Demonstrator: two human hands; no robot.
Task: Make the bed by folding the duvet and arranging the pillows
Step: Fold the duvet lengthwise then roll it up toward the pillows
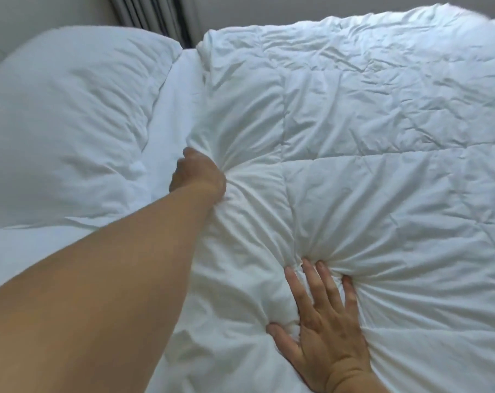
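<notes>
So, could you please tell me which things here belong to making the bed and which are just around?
For the job: duvet, gripped by the left hand and pressed by the right hand; pillow.
Just around: curtain; wall.

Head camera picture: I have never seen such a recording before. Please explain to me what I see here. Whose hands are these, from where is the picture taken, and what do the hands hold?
There is no machine here. A person wears one camera on the head, so it looks forward and down at that person's own work. The large white quilted cover on the right is the duvet. On the left lies a pillow, and between them a strip of sheet shows. The left hand is stretched forward and grips the duvet near its edge; the cloth bunches around it. The right hand, nearer the camera, presses down on the duvet with straight, spread fingers and holds nothing. A grey curtain hangs at the back.
</notes>
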